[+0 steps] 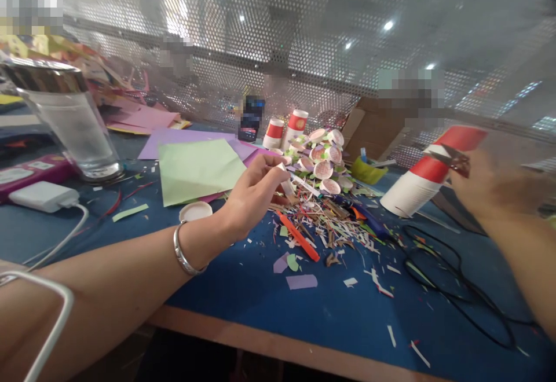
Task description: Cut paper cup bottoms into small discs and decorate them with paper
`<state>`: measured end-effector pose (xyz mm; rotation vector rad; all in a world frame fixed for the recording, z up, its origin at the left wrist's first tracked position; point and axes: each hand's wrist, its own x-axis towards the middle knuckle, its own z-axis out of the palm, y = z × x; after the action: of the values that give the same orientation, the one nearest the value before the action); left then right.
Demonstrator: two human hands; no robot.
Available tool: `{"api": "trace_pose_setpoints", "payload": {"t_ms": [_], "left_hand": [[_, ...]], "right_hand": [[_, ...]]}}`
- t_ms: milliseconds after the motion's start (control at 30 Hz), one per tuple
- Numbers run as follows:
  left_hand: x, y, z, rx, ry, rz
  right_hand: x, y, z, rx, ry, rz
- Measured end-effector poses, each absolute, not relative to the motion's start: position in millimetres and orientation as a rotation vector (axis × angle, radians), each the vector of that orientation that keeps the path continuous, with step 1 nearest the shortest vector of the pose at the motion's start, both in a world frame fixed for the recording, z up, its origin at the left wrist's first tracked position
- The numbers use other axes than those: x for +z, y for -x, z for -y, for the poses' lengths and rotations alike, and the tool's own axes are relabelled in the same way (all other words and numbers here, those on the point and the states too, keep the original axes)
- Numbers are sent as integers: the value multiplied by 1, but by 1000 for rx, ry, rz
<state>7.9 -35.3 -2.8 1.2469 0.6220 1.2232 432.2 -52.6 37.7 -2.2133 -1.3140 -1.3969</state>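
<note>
My left hand [254, 197], with a silver bangle at its wrist, is over the scrap pile, thumb and fingers closed on a small white piece [284, 180] that looks like cut paper cup. Much of that piece is hidden by the fingers. Motion smears my right hand [486, 188], which grips scissors [452, 157] with the blades pointing left. Behind the blades leans a tilted stack of red and white paper cups [406, 197]. Beyond my left hand rises a heap of cut cup bottoms [324, 169]. An orange pen-like tool [299, 237] lies among the paper scraps [339, 223].
Green paper [197, 171] and a glass tumbler [72, 118] are on the left, near a white charger [43, 195]. A black cable [460, 289] loops at right. Paper cups [274, 133], a phone [251, 118] and a cardboard box [371, 127] stand by the mesh screen.
</note>
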Motion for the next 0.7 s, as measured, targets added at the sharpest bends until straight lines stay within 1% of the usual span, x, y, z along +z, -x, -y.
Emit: {"api": "trace_pose_setpoints", "payload": {"t_ms": [133,300,500,700], "left_hand": [[-4,-8,36,1180,-1283,-631],[-6,-6,35,1148,-1294,-633],[-5,-7,36,1148,-1302,-644],[-4,-8,37,1166,-1281,-649]], "right_hand": [[40,-427,59,-1374,2297,1293],[39,-425,69,-1382,2294,1283],[36,-427,73,-1407,2208,1245],[27,-434,65,-1450,2031,1308]]}}
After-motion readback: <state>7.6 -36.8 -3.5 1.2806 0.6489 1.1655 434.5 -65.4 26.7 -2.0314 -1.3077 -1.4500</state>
